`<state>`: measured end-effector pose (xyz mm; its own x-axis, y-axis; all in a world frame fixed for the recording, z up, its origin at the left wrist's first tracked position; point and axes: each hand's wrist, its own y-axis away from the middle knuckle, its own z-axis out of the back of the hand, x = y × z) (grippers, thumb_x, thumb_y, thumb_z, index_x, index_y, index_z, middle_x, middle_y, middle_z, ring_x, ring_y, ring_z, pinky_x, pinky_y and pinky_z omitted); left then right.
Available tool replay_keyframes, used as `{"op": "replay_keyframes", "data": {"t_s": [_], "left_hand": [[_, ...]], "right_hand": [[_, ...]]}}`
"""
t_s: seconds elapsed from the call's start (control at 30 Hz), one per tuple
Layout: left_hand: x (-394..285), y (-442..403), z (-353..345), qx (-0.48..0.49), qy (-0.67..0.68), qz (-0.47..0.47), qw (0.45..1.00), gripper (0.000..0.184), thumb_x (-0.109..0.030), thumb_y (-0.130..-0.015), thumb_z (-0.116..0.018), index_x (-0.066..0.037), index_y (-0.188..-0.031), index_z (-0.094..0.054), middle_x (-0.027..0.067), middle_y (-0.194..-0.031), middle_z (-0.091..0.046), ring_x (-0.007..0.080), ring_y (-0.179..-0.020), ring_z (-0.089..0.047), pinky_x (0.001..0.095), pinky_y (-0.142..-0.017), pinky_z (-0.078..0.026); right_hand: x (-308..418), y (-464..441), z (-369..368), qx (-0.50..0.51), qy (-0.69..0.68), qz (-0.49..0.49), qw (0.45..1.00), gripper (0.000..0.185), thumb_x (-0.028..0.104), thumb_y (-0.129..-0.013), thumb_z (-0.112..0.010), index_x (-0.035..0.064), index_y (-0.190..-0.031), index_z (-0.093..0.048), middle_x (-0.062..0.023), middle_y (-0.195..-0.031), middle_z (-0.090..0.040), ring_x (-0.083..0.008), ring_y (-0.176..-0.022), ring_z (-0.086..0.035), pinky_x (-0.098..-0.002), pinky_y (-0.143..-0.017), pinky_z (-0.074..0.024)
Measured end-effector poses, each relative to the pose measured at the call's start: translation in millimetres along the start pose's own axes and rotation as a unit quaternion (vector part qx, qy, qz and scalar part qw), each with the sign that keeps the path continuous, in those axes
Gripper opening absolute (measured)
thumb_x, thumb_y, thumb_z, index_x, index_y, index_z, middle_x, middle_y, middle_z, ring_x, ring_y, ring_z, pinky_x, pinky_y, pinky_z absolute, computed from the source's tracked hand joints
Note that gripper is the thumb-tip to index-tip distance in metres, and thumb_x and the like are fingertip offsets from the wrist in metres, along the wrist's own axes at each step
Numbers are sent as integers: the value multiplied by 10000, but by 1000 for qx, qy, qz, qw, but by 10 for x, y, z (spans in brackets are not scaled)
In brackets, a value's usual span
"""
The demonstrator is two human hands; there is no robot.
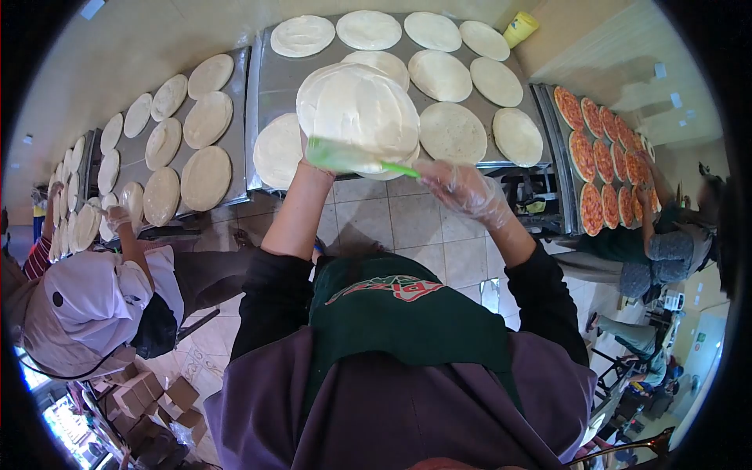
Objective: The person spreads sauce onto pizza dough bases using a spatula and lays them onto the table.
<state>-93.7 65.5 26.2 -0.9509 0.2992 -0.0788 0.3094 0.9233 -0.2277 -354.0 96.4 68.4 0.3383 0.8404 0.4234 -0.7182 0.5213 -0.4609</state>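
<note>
A round pizza base (356, 106) coated in a white creamy spread is raised over the front of the middle table. My left hand (310, 160) holds it up from below; its fingers are hidden under the dough and behind the tool. In my right hand (462, 192), which wears a clear plastic glove, is the handle of a green spatula (401, 168). The spatula's wide blade is smeared by motion and lies over the near edge of the base, close to my left wrist.
Several more bases lie on the middle metal table (313, 82). To the left, a person in white works beside another table (241, 117) of bases. On the right, a person stands by red-topped pizzas (583, 157). A yellow cup (520, 30) sits at the back; cardboard boxes (141, 392) are lower left.
</note>
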Motion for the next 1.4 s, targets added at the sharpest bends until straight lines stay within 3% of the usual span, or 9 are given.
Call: {"op": "replay_keyframes", "data": {"t_s": [0.07,0.43,0.53,0.6,0.63,0.73,1.17,1.23,1.4], "left_hand": [[-10,-13,-90,-156,-186,-72,967,603,-505,-918,-344,-109,-1369,-397,132,-1370,-449,341,-1235,-453,520,-1025,-375],[55,54,-188,-3,30,28,999,576,-490,-919,-342,-108,-1338,-444,124,-1322,-502,330,-1209,-479,502,-1013,-394],[42,-11,-158,-228,-191,-121,947,560,-478,-918,-352,-108,-1324,-457,120,-1313,-510,330,-1206,-481,498,-1018,-391],[-61,-8,19,-41,-20,-80,996,547,-468,-914,-368,-106,-1312,-466,116,-1314,-510,325,-1211,-478,493,-1019,-393],[5,-33,-121,-166,-139,-146,965,549,-467,-909,-383,-110,-1318,-460,115,-1321,-504,330,-1209,-479,498,-1019,-389],[-80,-86,-24,-73,-32,-128,989,560,-478,-904,-397,-118,-1329,-450,116,-1334,-491,338,-1229,-457,509,-1036,-365],[-12,-135,-39,-143,-81,-227,960,582,-495,-911,-384,-124,-1358,-421,100,-1406,-422,338,-1303,-365,512,-1089,-275],[-17,-139,73,31,34,-157,987,575,-488,-915,-383,-124,-1358,-421,102,-1405,-422,338,-1301,-367,510,-1090,-275],[101,-186,97,39,71,-132,988,602,-516,-902,-392,-128,-1361,-416,104,-1404,-420,354,-1292,-375,533,-1073,-299]], "right_hand": [[147,6,165,142,44,-38,988,270,56,-836,-616,52,-1101,-564,-124,-821,-638,-279,-737,-651,-376,-629,-530],[-93,-3,117,-88,23,-91,992,149,42,-850,-591,25,-999,-593,-177,-815,-622,-339,-703,-624,-401,-587,-501],[0,187,57,-34,6,-33,999,215,65,-845,-605,38,-1054,-565,-158,-793,-613,-330,-689,-621,-397,-565,-495],[87,262,111,61,12,-69,996,277,-18,-835,-595,57,-1099,-556,-146,-841,-633,-299,-699,-637,-370,-627,-510],[134,269,150,61,13,-69,996,277,-18,-835,-595,57,-1099,-556,-146,-841,-633,-299,-699,-637,-370,-627,-510],[102,250,217,120,32,-61,990,295,-21,-822,-607,49,-1102,-549,-148,-856,-638,-313,-692,-629,-381,-636,-513],[64,519,-31,-168,-74,-274,944,129,36,-880,-568,9,-1002,-597,-122,-730,-596,-177,-597,-561,-282,-582,-463],[123,455,-43,-189,-61,-255,946,128,39,-881,-566,6,-1001,-595,-119,-712,-591,-167,-596,-557,-278,-577,-463],[9,500,-4,-169,-60,-310,934,141,42,-880,-566,11,-1014,-597,-145,-770,-618,-215,-643,-596,-295,-594,-473]]}}
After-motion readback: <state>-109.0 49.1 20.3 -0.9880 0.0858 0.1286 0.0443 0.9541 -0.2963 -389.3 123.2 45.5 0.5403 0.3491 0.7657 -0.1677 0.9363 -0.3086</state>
